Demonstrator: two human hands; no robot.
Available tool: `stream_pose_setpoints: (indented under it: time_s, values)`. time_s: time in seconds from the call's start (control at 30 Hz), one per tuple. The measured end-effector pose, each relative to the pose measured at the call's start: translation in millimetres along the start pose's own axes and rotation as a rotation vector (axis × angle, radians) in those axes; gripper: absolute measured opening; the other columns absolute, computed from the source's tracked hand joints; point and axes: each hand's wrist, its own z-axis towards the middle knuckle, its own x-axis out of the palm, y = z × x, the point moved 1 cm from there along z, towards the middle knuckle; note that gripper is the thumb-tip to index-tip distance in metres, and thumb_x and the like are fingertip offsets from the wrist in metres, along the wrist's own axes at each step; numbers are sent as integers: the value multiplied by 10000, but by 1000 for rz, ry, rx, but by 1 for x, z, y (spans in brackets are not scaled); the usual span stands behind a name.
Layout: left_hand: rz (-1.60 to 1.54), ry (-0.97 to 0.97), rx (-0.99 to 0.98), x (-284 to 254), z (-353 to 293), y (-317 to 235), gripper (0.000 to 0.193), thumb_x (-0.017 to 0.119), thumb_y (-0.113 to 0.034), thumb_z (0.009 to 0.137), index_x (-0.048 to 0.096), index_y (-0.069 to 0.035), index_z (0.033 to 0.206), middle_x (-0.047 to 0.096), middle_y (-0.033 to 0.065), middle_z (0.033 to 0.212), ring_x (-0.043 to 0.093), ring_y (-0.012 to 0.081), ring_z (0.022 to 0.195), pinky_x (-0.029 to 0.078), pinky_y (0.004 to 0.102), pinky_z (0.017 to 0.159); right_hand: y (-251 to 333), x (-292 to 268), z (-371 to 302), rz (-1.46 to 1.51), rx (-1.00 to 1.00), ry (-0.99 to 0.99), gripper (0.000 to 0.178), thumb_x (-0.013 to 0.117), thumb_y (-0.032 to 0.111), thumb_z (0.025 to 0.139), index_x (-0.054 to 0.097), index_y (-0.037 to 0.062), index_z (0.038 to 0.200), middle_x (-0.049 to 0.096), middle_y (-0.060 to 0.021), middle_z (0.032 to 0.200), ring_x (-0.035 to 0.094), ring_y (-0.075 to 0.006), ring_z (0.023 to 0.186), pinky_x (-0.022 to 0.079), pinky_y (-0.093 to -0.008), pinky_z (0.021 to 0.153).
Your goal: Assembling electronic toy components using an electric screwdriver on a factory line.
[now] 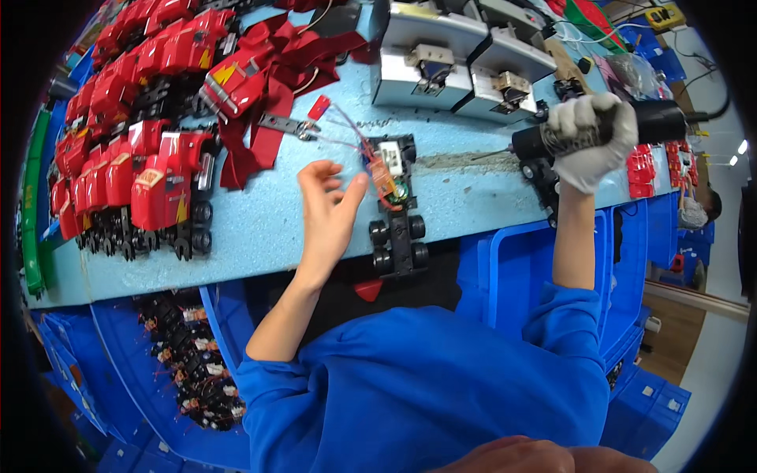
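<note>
My bare left hand [325, 221] is open, its fingers loosely curled and thumb apart, just left of a toy truck chassis [400, 229]. The chassis is black with several wheels, and carries an orange-brown circuit board [382, 178] and a white block. Thin wires run from it to a small red piece [319, 107]. My right hand [590, 142], in a white glove, is wrapped around a black electric screwdriver [666, 121]. Its thin bit points left toward the chassis but stays apart from it. Beneath the right hand lies another black wheeled part [542, 185].
Rows of red toy truck bodies [118, 169] fill the table's left side, beside red cloth strips [252, 146]. Grey metal fixtures [430, 59] stand at the back. Blue bins [512, 244] sit below the front edge; one at left holds wired black parts [197, 363].
</note>
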Motion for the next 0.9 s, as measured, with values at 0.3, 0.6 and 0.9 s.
stream_pose_setpoints:
  time_s: [0.3, 0.6, 0.9]
  values:
    - [211, 174, 201, 20, 33, -5, 386, 707, -305, 688, 580, -18, 912, 569, 98, 903, 512, 219, 841, 413, 314, 740, -24, 55, -56, 114, 26, 303, 344, 431, 441, 834, 460, 99, 840, 398, 1, 584, 410, -136, 469, 369, -309, 500]
    - [-207, 262, 134, 23, 45, -5, 283, 697, -159, 708, 513, 1, 852, 597, 41, 756, 525, 96, 670, 451, 241, 608, -46, 69, -65, 133, 2, 369, 282, 424, 378, 846, 464, 102, 884, 435, -34, 630, 441, -167, 501, 388, -331, 525]
    - [-187, 338, 111, 30, 52, -11, 269, 656, -31, 777, 482, 41, 967, 608, 80, 836, 586, 89, 741, 495, 203, 664, -47, 98, -61, -100, 38, 264, 160, 486, 206, 863, 459, 54, 819, 443, -51, 594, 447, -175, 471, 407, -327, 478]
